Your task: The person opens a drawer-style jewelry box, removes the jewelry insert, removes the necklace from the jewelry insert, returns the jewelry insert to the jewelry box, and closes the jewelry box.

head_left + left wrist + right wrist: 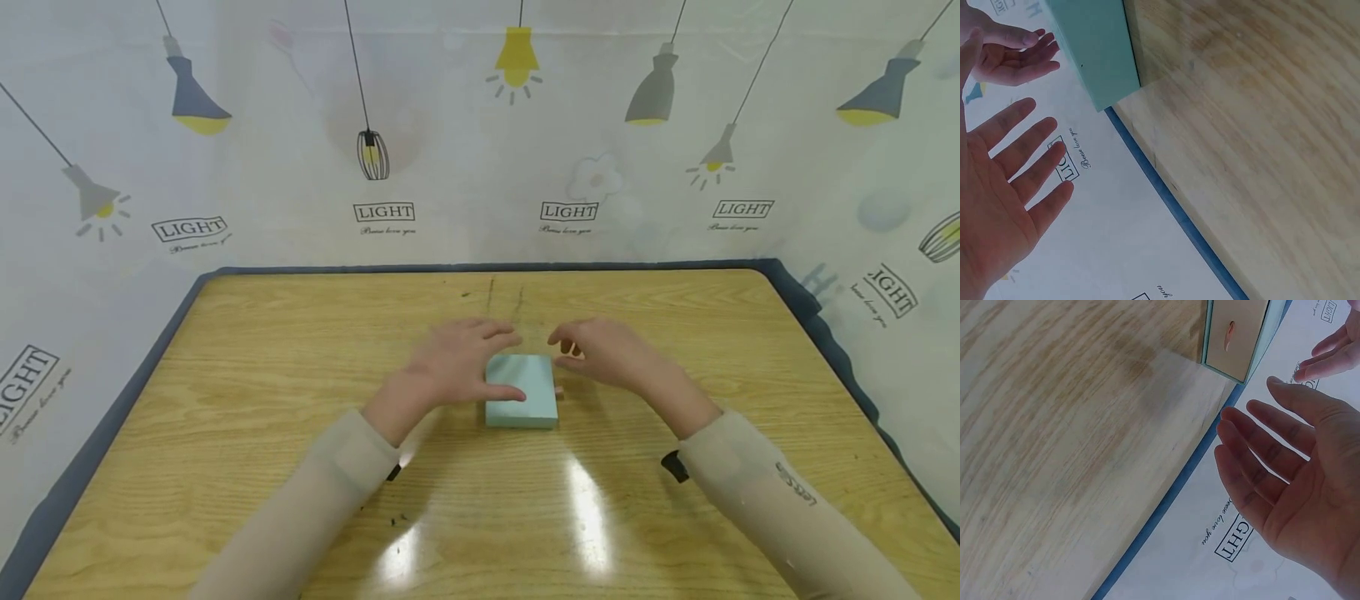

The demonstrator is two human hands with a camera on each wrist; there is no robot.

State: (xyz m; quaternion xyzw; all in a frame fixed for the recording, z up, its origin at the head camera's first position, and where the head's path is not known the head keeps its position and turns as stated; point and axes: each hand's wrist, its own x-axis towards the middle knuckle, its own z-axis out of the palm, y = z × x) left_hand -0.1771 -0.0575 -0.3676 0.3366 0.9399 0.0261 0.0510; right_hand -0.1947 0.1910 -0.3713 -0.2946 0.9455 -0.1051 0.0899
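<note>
A small mint-green box (534, 379) lies flat on the wooden table. In the right wrist view its side shows a tan drawer front (1235, 337) with a small pinkish pull tab (1229, 336). My left hand (468, 362) is spread at the box's left side, its thumb overlapping the top in the head view. The left wrist view shows that palm empty, fingers apart, beside the green wall. Just right of the box, near the tab, is my right hand (600, 354), fingers loosely bent and holding nothing.
The wooden table (300, 333) has a dark blue border (480, 267) along its far edge. Behind it hangs a white backdrop (465, 125) printed with lamps and lettering. Black straps (675, 467) show at the sleeve cuffs. Dark marks (491, 296) lie beyond the box.
</note>
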